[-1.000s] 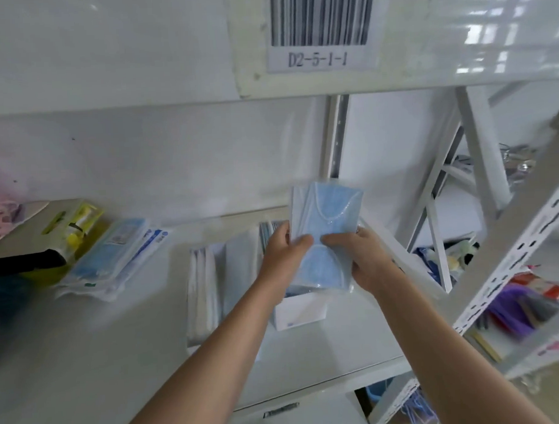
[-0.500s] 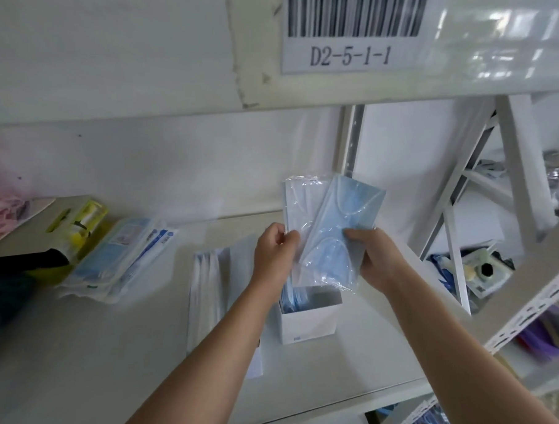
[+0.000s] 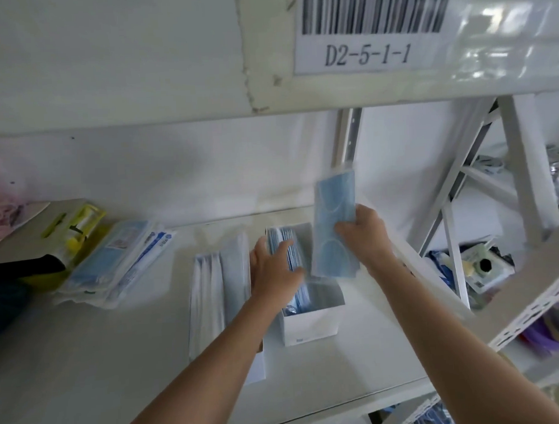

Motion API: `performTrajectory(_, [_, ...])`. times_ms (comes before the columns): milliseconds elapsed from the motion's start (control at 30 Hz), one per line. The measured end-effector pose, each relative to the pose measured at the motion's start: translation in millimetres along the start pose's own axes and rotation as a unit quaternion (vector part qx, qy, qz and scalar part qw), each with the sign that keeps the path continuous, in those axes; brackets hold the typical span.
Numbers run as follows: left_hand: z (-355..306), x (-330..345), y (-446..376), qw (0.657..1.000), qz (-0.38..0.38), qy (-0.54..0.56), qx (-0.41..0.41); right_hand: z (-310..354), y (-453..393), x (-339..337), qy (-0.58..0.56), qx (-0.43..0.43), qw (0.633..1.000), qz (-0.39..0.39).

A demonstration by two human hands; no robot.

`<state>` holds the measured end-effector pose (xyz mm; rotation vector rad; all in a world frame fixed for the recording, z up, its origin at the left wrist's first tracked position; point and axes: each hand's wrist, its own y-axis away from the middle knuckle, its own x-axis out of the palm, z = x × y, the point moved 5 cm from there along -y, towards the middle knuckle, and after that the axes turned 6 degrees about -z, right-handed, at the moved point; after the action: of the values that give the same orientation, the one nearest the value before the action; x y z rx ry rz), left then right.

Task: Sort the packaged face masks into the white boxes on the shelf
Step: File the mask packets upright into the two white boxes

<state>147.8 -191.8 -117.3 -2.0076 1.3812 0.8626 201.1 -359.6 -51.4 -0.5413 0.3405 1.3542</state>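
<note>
My right hand (image 3: 364,232) grips a blue face mask in a clear packet (image 3: 334,222), held upright over the right side of an open white box (image 3: 312,327) on the shelf. My left hand (image 3: 272,271) reaches into that box and presses on the row of packaged blue masks (image 3: 284,243) standing in it, fingers laid against them. Whether it grips one I cannot tell. To the left lies a second white box (image 3: 217,294) filled with white-edged packets.
A pile of packaged masks (image 3: 120,263) and a yellow-green packet (image 3: 77,225) lie at the left of the shelf (image 3: 86,364). The upper shelf edge carries a barcode label D2-5-1-1 (image 3: 367,52). White rack struts (image 3: 523,182) and cluttered goods stand at the right.
My left hand let go of the raised packet and dropped into the box onto the standing masks. My right hand alone keeps the packet, now moved right and upright.
</note>
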Motion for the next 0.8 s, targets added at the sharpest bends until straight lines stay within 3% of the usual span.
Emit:
performTrajectory(133, [-1.4,16.2,1.0,0.998,0.059,-0.015,-0.01,10.8,14.9,16.2,0.185,-0.068,0.98,0.031])
performTrajectory(300, [-2.6,22.0,5.9,1.0,0.017,-0.004,-0.002,4.0,28.7,38.8,0.296,-0.039,0.941,0.16])
performTrajectory(467, [0.5,23.2,7.1,1.0,0.015,0.002,-0.007,4.2,30.5,47.6,0.313,-0.044,0.94,0.13])
performTrajectory(567, [-0.9,24.7,9.8,1.0,0.011,0.0,-0.003,-1.4,32.8,67.2,0.339,-0.032,0.919,0.199])
performTrajectory(700, [2.4,23.1,10.5,1.0,0.014,0.024,-0.009,-2.0,25.1,78.8,0.275,-0.026,0.95,0.148])
performTrajectory(800, [7.3,20.5,9.6,0.999,0.018,0.04,-0.022,1.7,18.0,76.3,0.295,-0.029,0.939,0.172])
